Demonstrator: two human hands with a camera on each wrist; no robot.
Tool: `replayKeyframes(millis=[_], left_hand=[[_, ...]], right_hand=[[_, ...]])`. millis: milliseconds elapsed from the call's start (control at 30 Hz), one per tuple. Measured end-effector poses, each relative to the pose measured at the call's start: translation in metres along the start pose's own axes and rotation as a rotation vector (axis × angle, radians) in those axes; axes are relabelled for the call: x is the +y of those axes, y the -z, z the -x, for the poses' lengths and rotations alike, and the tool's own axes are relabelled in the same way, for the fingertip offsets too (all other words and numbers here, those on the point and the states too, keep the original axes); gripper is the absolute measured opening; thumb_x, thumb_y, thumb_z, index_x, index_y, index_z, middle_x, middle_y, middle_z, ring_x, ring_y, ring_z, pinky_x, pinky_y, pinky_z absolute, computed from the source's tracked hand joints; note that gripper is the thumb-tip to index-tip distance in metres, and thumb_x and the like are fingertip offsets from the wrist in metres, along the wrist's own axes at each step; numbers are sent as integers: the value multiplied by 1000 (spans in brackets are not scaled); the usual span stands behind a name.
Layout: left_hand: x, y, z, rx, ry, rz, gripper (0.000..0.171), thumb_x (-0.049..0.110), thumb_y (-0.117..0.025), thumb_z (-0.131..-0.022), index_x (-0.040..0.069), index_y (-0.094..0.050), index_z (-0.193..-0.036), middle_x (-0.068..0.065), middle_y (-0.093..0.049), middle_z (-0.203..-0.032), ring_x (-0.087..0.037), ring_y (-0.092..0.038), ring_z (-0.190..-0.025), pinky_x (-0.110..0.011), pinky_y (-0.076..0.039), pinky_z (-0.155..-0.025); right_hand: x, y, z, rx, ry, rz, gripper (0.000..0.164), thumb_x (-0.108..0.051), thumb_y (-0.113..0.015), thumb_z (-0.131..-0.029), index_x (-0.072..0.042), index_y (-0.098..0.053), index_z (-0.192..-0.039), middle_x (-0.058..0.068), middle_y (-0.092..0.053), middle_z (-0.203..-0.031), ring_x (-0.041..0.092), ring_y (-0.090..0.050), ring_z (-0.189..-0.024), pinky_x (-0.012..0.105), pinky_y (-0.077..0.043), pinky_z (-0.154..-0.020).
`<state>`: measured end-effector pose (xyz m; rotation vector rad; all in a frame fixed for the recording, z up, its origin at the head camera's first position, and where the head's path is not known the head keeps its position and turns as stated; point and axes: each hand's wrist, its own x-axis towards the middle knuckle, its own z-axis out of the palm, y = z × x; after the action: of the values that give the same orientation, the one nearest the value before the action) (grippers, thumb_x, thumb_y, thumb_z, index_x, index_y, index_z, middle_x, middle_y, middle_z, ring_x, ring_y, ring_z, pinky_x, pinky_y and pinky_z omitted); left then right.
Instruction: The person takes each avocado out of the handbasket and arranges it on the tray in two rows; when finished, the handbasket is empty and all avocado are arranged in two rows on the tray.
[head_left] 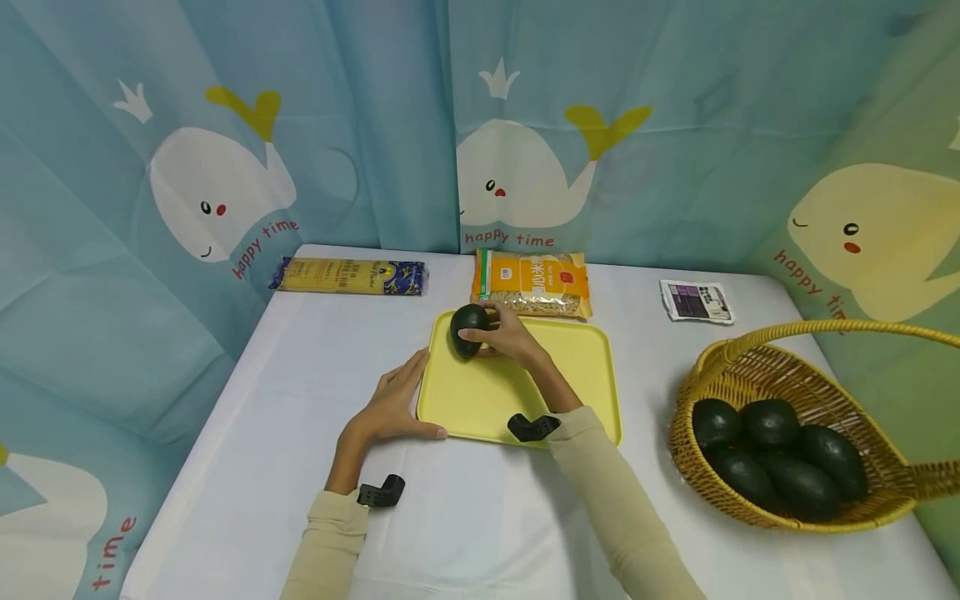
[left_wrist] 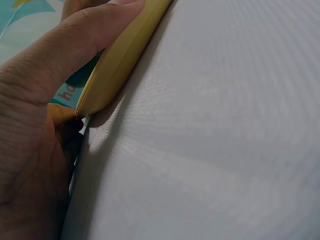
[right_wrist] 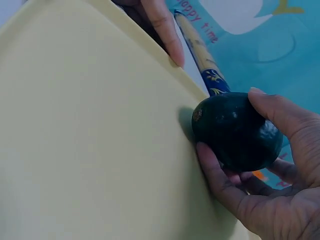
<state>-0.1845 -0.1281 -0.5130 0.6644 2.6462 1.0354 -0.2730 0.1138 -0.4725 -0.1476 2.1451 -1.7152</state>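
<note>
My right hand (head_left: 512, 335) holds a dark green avocado (head_left: 467, 330) over the far left corner of a yellow tray (head_left: 555, 367). Thumb and fingers curl round the fruit in the right wrist view, where the avocado (right_wrist: 235, 131) shows its stem end and a shadow falls on the tray beside it. My left hand (head_left: 393, 400) rests at the tray's near left corner, fingers fairly straight along the left edge and thumb by the front edge. In the left wrist view, the thumb (left_wrist: 75, 47) touches the tray's rim (left_wrist: 120, 65).
A wicker basket (head_left: 686, 442) with a tall handle stands at the right, holding several avocados (head_left: 768, 423). Along the back lie a noodle packet (head_left: 337, 276), an orange-and-yellow bag (head_left: 532, 283) and a small white-and-purple packet (head_left: 696, 301). Whale-print curtains (head_left: 397, 125) surround the white table (head_left: 300, 400).
</note>
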Motion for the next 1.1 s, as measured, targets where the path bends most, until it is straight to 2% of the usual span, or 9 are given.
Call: replayKeyframes(millis=[233,400,600,900,1100], left_hand=[[3,1,2,2,-6,10,135,59,-82,-61,10,-3,-158,-10,-9,-165,-31,-17,-151,-56,-15,-117],[3,1,2,13,-22,15,135,59,-83,-60,11,-4,-159,-10,-10,-165,-31,-18,-151,-56,-17,-116],[2,1,1,16,-22,14,135,58,-83,-61,11,-3,-159,-10,-10,-165,-31,-18,-151,-56,-17,-116],[2,1,0,-8,-6,-4,136,59,-83,-61,11,-1,-158,-9,-7,-166,-29,-15,-152,-55,-17,-117],[-1,0,-1,-5,-1,-9,135,59,-82,-61,11,-2,-158,-9,-7,-166,-28,-14,-152,-54,-16,-117]], right_hand=[[-4,-10,-8,-24,-2,12,76,-20,-73,-87,-8,-32,-150,25,-46,-137,41,-60,-116,40,-60,-80],[-7,-16,-12,-35,-7,18,71,-19,-73,-87,-8,-37,-147,25,-48,-136,40,-60,-117,40,-60,-79],[-7,-21,-17,8,16,85,69,-24,-78,-84,-9,-43,-142,23,-54,-132,35,-61,-113,35,-60,-77],[-7,-28,-22,54,18,56,71,-24,-77,-85,-12,-40,-144,22,-57,-130,33,-63,-111,34,-60,-77],[-7,-28,-23,81,44,88,73,-23,-77,-86,-12,-39,-148,25,-57,-132,35,-63,-113,35,-60,-78]])
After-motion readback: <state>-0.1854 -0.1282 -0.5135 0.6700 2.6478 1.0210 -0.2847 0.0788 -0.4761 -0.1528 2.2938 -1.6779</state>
